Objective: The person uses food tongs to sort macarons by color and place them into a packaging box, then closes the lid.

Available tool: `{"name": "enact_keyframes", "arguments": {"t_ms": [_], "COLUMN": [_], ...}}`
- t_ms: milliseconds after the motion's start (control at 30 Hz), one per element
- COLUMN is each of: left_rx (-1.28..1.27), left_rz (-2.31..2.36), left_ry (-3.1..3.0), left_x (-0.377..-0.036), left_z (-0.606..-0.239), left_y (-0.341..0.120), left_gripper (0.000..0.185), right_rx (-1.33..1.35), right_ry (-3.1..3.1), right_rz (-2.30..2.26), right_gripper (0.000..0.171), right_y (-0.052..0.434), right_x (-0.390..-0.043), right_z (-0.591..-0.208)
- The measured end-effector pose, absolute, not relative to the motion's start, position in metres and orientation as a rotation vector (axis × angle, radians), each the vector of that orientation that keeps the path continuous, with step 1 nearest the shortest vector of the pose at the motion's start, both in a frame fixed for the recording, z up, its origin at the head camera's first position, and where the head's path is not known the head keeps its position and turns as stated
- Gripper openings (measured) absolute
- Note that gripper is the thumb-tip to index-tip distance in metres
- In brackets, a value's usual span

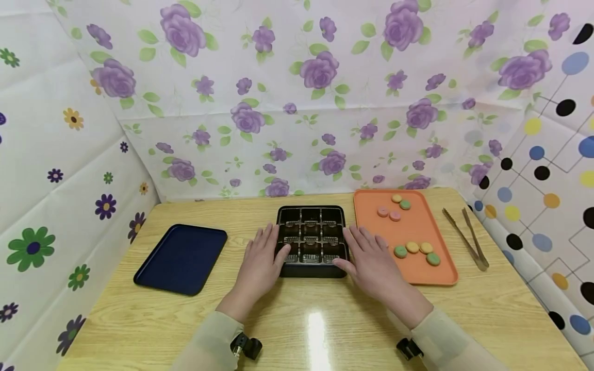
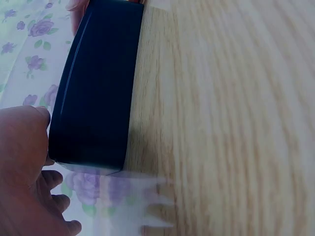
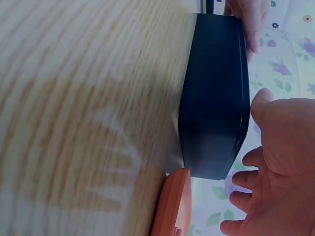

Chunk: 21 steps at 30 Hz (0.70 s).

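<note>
A black box (image 1: pixel 313 270) stands on the table, fitted with a clear plastic insert (image 1: pixel 310 241) of several compartments. My left hand (image 1: pixel 261 260) lies along the box's left side with straight fingers, its thumb over the near left corner. On the other side, my right hand (image 1: pixel 373 260) has its fingers extended by the right edge and its thumb at the near right corner. Both wrist views show the box's dark front wall (image 2: pixel 101 83) with a thumb at its upper edge. Neither hand grips anything.
To the right, an orange tray (image 1: pixel 376 198) bears pink, yellow and green macarons (image 1: pixel 412 248), partly behind my right hand. Metal tongs (image 1: pixel 473 247) lie beyond it. A dark blue tray (image 1: pixel 181 260) is at left. Patterned cloth walls border the table's back and sides.
</note>
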State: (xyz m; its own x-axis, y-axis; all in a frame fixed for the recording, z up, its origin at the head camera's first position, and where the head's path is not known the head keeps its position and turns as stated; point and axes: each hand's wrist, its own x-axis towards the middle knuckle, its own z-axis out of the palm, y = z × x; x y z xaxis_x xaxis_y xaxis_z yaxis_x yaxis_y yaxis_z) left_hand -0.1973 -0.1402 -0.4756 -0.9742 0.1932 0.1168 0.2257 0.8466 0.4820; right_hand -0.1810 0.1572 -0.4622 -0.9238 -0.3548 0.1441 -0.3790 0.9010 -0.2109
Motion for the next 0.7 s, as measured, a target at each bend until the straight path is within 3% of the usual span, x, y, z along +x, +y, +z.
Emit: {"name": "enact_keyframes", "arguments": {"t_ms": [700], "left_rx": [-0.311], "left_rz": [-0.871], "left_ry": [-2.951], "left_x": [-0.1912], "left_z": [-0.4821], "left_y": [-0.1386], "left_gripper": [0.077], "right_rx": [0.693], "right_ry": [-2.968], "right_rz": [0.49], "right_gripper": [0.087], "right_y": [0.162], "right_x": [-0.1893], "right_z": [-0.4679]}}
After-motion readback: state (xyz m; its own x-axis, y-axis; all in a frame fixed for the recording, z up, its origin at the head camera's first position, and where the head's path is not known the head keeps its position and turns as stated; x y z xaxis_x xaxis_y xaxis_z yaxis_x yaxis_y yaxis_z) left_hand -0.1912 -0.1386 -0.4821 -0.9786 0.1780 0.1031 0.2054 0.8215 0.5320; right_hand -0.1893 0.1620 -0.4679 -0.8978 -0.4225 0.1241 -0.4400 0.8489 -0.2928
